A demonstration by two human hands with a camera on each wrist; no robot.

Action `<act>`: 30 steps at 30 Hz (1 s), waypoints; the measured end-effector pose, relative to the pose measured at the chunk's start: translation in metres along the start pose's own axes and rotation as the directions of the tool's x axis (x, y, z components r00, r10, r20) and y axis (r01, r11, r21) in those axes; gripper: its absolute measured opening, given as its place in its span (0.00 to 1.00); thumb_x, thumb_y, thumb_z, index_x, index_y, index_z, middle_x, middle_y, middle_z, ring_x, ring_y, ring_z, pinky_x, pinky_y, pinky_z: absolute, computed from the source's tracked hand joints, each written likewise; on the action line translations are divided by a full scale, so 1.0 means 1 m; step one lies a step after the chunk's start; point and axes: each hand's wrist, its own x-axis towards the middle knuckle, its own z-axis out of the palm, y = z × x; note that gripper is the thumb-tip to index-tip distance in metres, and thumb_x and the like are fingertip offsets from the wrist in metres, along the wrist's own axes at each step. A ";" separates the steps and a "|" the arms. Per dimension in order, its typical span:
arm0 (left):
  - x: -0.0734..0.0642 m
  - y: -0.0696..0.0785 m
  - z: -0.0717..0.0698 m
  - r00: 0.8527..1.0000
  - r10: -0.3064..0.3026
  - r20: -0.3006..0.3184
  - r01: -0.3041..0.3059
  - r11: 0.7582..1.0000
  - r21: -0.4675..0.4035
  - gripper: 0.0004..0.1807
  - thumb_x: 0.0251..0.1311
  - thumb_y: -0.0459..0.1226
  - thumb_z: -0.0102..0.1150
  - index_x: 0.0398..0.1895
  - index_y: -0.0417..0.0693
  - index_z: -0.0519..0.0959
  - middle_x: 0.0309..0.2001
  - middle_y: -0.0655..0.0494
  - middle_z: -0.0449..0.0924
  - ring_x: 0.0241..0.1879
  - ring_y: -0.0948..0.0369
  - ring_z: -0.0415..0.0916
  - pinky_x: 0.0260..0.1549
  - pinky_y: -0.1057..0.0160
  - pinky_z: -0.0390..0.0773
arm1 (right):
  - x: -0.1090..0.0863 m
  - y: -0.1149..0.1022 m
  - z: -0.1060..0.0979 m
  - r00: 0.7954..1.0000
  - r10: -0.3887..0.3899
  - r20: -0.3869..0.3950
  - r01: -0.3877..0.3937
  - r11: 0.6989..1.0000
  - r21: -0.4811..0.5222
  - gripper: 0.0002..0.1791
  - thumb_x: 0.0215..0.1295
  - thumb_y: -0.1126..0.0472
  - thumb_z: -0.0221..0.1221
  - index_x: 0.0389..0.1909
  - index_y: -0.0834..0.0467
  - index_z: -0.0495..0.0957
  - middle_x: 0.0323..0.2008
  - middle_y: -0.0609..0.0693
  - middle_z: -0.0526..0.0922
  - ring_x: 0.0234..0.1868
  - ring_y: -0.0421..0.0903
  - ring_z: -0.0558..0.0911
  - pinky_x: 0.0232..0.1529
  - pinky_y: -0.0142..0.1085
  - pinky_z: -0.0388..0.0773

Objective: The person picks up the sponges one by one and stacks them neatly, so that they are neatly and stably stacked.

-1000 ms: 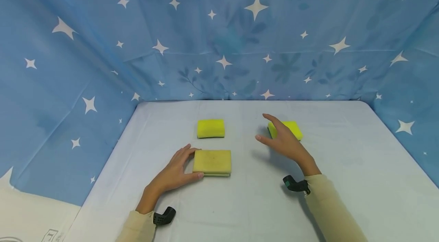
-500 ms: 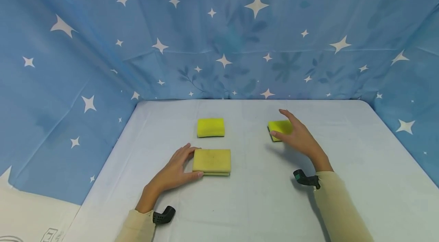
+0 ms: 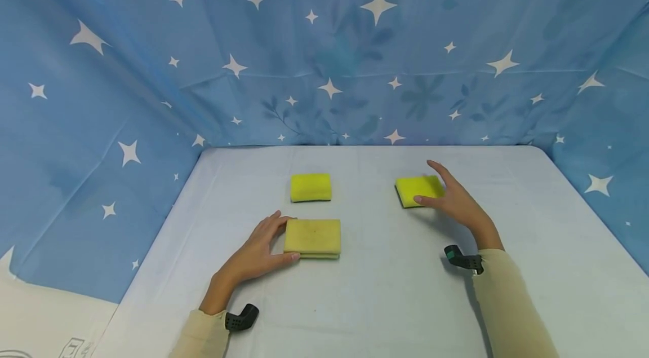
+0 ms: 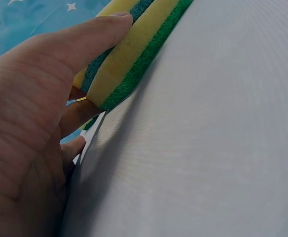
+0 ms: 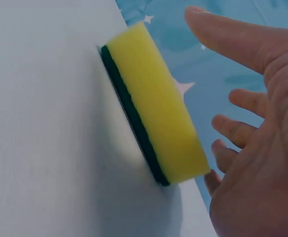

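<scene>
Over the white worktop (image 3: 375, 296), the left grip (image 3: 256, 253) pinches two stacked sponges (image 3: 314, 237), while the right grip (image 3: 463, 206) stands wide, just beside the far-right sponge (image 3: 412, 190).

We are seeing the top sponge (image 3: 312, 234) lying flat on the lower sponge (image 4: 129, 54), both resting on the table (image 3: 375, 290). The top one is showing pale yellow with a dark speck above a blue-green scouring layer; the lower one is lying green side down. Farther back and right, the bright sponge (image 3: 417, 186) is lying slightly askew, dark green side down.
</scene>
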 end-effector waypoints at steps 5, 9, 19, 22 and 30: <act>0.001 -0.002 0.001 1.000 -0.001 0.001 0.001 1.000 0.001 0.49 0.61 0.63 0.72 0.81 0.56 0.66 0.85 0.45 0.51 0.84 0.43 0.44 0.75 0.29 0.52 | 0.000 0.007 -0.002 1.000 -0.001 0.019 0.001 1.000 0.031 0.63 0.67 0.43 0.73 0.89 0.53 0.40 0.85 0.68 0.42 0.82 0.73 0.46 0.73 0.75 0.47; 0.001 -0.002 0.001 1.000 -0.002 0.002 0.002 1.000 -0.001 0.49 0.61 0.63 0.72 0.81 0.56 0.66 0.85 0.44 0.51 0.84 0.42 0.43 0.75 0.29 0.52 | -0.001 0.012 -0.001 1.000 -0.002 0.027 0.001 0.999 0.047 0.63 0.66 0.46 0.73 0.88 0.55 0.40 0.84 0.70 0.44 0.82 0.73 0.48 0.75 0.72 0.48; 0.001 -0.003 0.002 1.000 0.002 0.001 -0.002 1.000 0.005 0.48 0.61 0.63 0.72 0.81 0.57 0.66 0.85 0.44 0.51 0.84 0.41 0.43 0.74 0.28 0.52 | 0.000 0.019 0.002 0.999 -0.001 0.046 -0.002 0.998 0.066 0.61 0.67 0.49 0.72 0.88 0.58 0.42 0.84 0.71 0.46 0.79 0.73 0.53 0.73 0.72 0.53; 0.001 -0.003 0.002 1.000 0.002 0.000 -0.002 1.000 0.007 0.49 0.61 0.63 0.72 0.81 0.57 0.66 0.85 0.44 0.51 0.84 0.41 0.44 0.74 0.28 0.52 | 0.001 0.020 0.003 0.999 -0.001 0.045 -0.002 0.998 0.057 0.59 0.68 0.50 0.72 0.87 0.60 0.43 0.83 0.71 0.46 0.79 0.73 0.53 0.74 0.72 0.53; 0.001 -0.003 0.002 1.000 0.003 -0.003 -0.003 1.000 0.013 0.48 0.61 0.63 0.72 0.81 0.57 0.66 0.85 0.44 0.52 0.84 0.40 0.43 0.75 0.28 0.51 | 0.000 0.019 0.005 0.999 -0.014 0.036 0.012 0.999 0.047 0.55 0.68 0.53 0.72 0.86 0.64 0.48 0.82 0.72 0.47 0.80 0.73 0.51 0.76 0.70 0.49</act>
